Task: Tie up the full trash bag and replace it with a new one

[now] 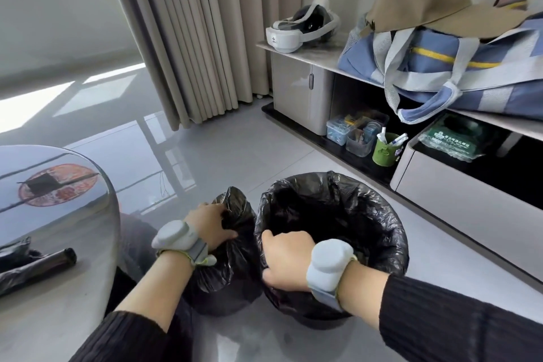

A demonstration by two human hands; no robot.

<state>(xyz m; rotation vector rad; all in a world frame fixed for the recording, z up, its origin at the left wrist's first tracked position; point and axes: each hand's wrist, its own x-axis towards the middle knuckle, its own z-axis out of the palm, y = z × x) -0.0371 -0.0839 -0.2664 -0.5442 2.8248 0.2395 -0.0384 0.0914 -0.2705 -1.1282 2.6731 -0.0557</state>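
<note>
Full bag gripped beside bin, fresh liner being seated.

The full trash bag (226, 256) is held at its gathered neck by the left hand (210, 225), fingers closed on the plastic, probably to keep it shut and upright on the floor, just left of the trash bin (379, 282). The new black liner (329, 214) is already spread inside the bin; its near rim is pinched by the right hand (286, 258), likely to fold it over the edge. A roll of spare bags (38, 266) lies on the table, well left of the left hand. Whether the neck is knotted cannot be told.
</note>
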